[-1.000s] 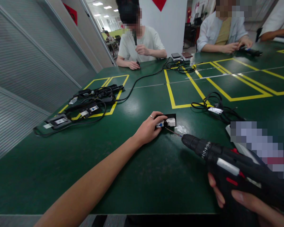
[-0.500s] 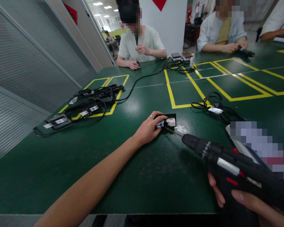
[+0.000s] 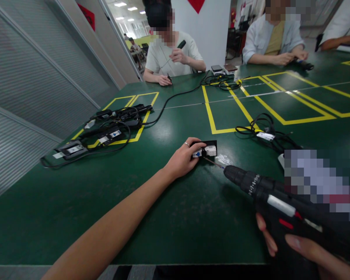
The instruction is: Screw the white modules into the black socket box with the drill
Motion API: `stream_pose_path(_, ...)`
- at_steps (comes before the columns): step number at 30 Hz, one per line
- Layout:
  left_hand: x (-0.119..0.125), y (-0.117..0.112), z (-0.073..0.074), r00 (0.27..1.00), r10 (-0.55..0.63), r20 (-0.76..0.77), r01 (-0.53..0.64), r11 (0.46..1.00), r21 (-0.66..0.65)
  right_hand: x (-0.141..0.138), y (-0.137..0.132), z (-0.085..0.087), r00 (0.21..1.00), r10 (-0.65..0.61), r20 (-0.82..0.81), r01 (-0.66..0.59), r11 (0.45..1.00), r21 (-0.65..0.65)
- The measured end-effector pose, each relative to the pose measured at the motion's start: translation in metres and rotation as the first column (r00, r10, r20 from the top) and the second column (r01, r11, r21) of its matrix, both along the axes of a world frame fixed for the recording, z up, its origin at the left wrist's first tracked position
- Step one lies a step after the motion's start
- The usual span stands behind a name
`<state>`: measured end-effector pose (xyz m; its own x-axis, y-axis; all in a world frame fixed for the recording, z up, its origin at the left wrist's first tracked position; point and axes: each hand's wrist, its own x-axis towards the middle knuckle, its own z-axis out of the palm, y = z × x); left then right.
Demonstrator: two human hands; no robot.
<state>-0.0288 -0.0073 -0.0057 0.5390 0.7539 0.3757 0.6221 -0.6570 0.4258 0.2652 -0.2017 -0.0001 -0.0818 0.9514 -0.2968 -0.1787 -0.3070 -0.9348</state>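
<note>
My left hand (image 3: 183,157) is closed round the left end of a small black power adapter (image 3: 207,149) with a white label, and pins it to the green table (image 3: 76,210). My right hand (image 3: 297,249) grips a black cordless electric screwdriver (image 3: 280,202) with red trim at the bottom right. Its thin bit (image 3: 213,163) points up and left, and the tip touches the adapter beside my left thumb.
Several black adapters with cables (image 3: 105,130) lie in a yellow-taped box at left. A cable bundle (image 3: 265,132) lies at right, a long cord (image 3: 175,97) runs to the far side. Three other people sit across the table, working with their hands.
My hands and the screwdriver have stayed put. The person across the table has raised a dark tool in one hand.
</note>
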Motion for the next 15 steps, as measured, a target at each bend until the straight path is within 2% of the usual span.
stream_pose_path(3, 0.000, 0.000, 0.000, 1.000, -0.008, -0.008, 0.008, 1.000, 0.002, -0.006, 0.017, 0.016, 0.995, 0.070, -0.074, -0.069, 0.997, 0.015)
stream_pose_path(9, 0.000, 0.001, -0.001, 0.999, 0.002, -0.034, -0.003, 1.000, -0.011, -0.006, 0.013, 0.012, 0.997, 0.055, -0.044, -0.052, 0.997, 0.060)
stream_pose_path(13, 0.000, 0.001, 0.000, 1.000, -0.006, -0.026, 0.006, 1.000, -0.008, -0.011, 0.016, 0.019, 0.997, 0.069, -0.035, -0.066, 0.995, 0.070)
stream_pose_path(15, 0.000, 0.001, 0.001, 1.000, -0.010, -0.025, 0.010, 1.000, -0.005, -0.014, 0.017, 0.024, 0.999, 0.037, -0.029, -0.035, 0.997, 0.063)
